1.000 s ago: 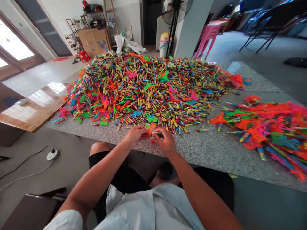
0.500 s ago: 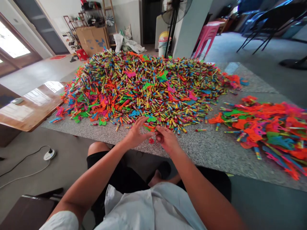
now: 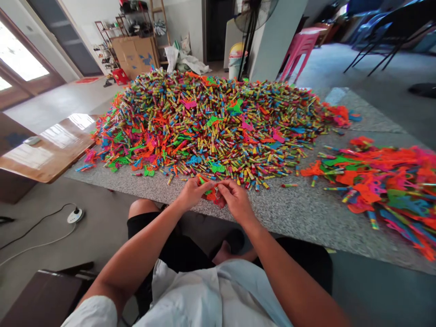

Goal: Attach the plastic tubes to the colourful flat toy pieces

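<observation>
My left hand (image 3: 191, 194) is closed, its thumb and fingers pinching an orange plastic toy gun (image 3: 213, 196) with a bit of green beside it. From the other side my right hand (image 3: 235, 200) grips the same piece, fingertips bent together and almost touching the left ones. Both hands are just over the table's front edge. Fingers cover much of the piece, so its full shape is hidden. Right behind them rises a big heap of small striped tubes (image 3: 218, 141), mixed with flat gun-shaped plastic pieces such as a green toy gun (image 3: 235, 106).
A second pile of mostly orange toy guns (image 3: 371, 181) lies on the right of the speckled stone table (image 3: 272, 206). To the left stands a low wooden table (image 3: 51, 150). A power strip (image 3: 75, 215) with its cord lies on the floor. Pink stools (image 3: 303, 47) and a fan stand behind.
My left hand has gone from spread fingers to a pinch on the toy gun, meeting my right hand. The view has shifted slightly.
</observation>
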The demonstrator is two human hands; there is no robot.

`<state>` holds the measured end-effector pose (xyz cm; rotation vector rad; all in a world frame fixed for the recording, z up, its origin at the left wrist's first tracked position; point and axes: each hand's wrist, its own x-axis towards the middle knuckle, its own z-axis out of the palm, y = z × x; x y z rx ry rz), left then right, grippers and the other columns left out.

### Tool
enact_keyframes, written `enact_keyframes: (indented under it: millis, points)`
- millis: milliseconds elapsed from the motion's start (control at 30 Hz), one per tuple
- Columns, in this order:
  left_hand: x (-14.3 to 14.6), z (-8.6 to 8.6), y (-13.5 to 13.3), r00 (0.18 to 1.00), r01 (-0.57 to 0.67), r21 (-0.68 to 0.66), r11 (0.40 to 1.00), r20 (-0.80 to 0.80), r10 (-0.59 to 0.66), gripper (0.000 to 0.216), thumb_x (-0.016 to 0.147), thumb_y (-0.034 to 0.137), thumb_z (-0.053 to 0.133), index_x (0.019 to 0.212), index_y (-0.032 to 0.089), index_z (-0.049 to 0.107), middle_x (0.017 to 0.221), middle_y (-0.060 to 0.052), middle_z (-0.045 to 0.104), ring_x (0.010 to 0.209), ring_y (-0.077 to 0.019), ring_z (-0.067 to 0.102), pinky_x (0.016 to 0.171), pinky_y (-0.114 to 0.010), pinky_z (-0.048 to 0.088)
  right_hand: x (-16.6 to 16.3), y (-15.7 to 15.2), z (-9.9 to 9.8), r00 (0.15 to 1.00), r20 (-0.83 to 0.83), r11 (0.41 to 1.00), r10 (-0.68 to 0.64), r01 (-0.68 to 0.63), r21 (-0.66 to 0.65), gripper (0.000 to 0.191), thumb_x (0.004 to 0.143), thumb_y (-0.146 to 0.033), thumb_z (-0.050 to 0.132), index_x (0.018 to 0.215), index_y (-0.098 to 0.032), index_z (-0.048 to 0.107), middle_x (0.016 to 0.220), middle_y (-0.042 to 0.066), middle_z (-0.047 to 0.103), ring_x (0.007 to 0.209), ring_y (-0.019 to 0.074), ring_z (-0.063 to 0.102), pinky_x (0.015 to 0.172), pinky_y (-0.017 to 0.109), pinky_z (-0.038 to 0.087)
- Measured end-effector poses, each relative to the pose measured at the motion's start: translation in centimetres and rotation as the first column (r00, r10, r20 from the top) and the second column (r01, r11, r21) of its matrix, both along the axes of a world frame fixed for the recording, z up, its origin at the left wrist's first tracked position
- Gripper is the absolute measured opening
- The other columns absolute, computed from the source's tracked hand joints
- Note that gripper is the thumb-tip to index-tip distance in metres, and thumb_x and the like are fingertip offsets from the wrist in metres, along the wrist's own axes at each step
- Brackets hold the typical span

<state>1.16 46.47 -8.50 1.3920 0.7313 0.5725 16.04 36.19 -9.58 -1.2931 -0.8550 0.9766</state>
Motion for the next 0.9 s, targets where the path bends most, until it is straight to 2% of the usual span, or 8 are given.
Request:
enact_keyframes:
  millis: [200, 433, 600, 667, 700, 767, 833, 900]
  points:
    - [0.4, -0.5, -0.7, 0.991, -0.098, -0.103, 0.990, 0.076, 0.106, 0.051, 0.073, 0.062, 0.088, 0.078, 0.015, 0.068, 0.067, -0.001, 0.068, 0.058, -0.0109, 0.061, 0.059, -0.024, 0.052, 0.4, -0.4, -0.3, 0.949, 0.314, 0.999, -0.037, 0.024, 0.045, 0.026, 0.095, -0.048, 0.067, 0.100, -0.025, 0.077, 0.073, 0.002, 0.071, 0.059, 0.0178, 0.063, 0.059, 0.030, 0.051]
    - [1.2, -1.4, -1.1, 0.988, -0.134, -0.144, 0.980, 0.062, 0.144, 0.049, 0.072, 0.058, 0.089, 0.073, 0.016, 0.064, 0.063, 0.001, 0.064, 0.056, -0.0092, 0.058, 0.058, -0.022, 0.048, 0.6, -0.5, -0.5, 0.952, 0.304, 0.999, 0.033, -0.033, -0.003, 0.025, 0.095, -0.048, 0.068, 0.098, -0.026, 0.079, 0.071, 0.001, 0.070, 0.062, 0.0195, 0.062, 0.060, 0.031, 0.049]
    - [1.8, -0.6, -0.2, 0.994, -0.006, -0.077, 0.997, -0.105, -0.002, 0.052, 0.075, 0.068, 0.080, 0.080, 0.017, 0.068, 0.070, -0.003, 0.069, 0.060, -0.0139, 0.065, 0.058, -0.025, 0.051, 2.1, -1.0, -1.7, 0.945, 0.320, 0.997, 0.065, -0.051, -0.052, 0.028, 0.095, -0.048, 0.066, 0.102, -0.024, 0.080, 0.078, 0.001, 0.074, 0.056, 0.0154, 0.060, 0.055, 0.027, 0.047]
    - [1.0, -0.1, 0.6, 0.970, 0.031, 0.007, 1.000, -0.242, -0.028, 0.056, 0.074, 0.071, 0.077, 0.092, 0.018, 0.071, 0.081, -0.005, 0.074, 0.068, -0.0181, 0.071, 0.061, -0.027, 0.053, 4.6, -1.5, -2.4, 0.954, 0.299, 0.996, -0.031, 0.054, -0.069, 0.030, 0.093, -0.049, 0.066, 0.100, -0.023, 0.079, 0.073, 0.000, 0.072, 0.053, 0.0144, 0.058, 0.052, 0.026, 0.046]
    - [0.3, -0.1, 1.2, 0.954, -0.005, 0.116, 0.993, -0.298, 0.040, 0.057, 0.074, 0.071, 0.075, 0.099, 0.019, 0.072, 0.085, -0.005, 0.076, 0.071, -0.0191, 0.071, 0.062, -0.027, 0.053, 6.6, -1.9, -2.7, 0.949, 0.287, 0.984, -0.134, 0.160, -0.071, 0.032, 0.091, -0.051, 0.066, 0.099, -0.022, 0.078, 0.071, 0.000, 0.071, 0.052, 0.0143, 0.058, 0.050, 0.025, 0.046]
    - [-1.6, -0.6, 3.1, 0.901, 0.014, 0.355, 0.935, -0.410, 0.142, 0.054, 0.080, 0.068, 0.069, 0.108, 0.021, 0.072, 0.096, -0.006, 0.079, 0.082, -0.0221, 0.073, 0.068, -0.029, 0.054, 12.0, -3.0, -2.8, 0.839, 0.327, 0.875, -0.436, 0.480, -0.065, 0.036, 0.090, -0.053, 0.064, 0.099, -0.020, 0.075, 0.072, 0.001, 0.072, 0.050, 0.0149, 0.058, 0.048, 0.025, 0.046]
    - [-3.6, -2.0, 5.4, 0.816, 0.044, 0.535, 0.844, -0.507, 0.278, 0.048, 0.081, 0.063, 0.066, 0.109, 0.025, 0.073, 0.103, -0.004, 0.080, 0.092, -0.0258, 0.074, 0.076, -0.032, 0.054, 18.8, -4.9, -1.6, 0.583, 0.440, 0.640, -0.683, 0.768, -0.023, 0.041, 0.092, -0.052, 0.056, 0.103, -0.017, 0.074, 0.077, 0.005, 0.074, 0.052, 0.0167, 0.060, 0.049, 0.027, 0.049]
    - [-5.3, -3.9, 7.3, 0.727, 0.124, 0.597, 0.792, -0.598, 0.337, 0.047, 0.082, 0.062, 0.063, 0.112, 0.028, 0.074, 0.102, -0.004, 0.080, 0.088, -0.0280, 0.074, 0.074, -0.034, 0.052, 25.4, -7.4, 0.8, 0.357, 0.534, 0.445, -0.766, 0.895, 0.040, 0.046, 0.095, -0.047, 0.048, 0.111, -0.012, 0.072, 0.084, 0.011, 0.076, 0.061, 0.0196, 0.065, 0.055, 0.029, 0.052]
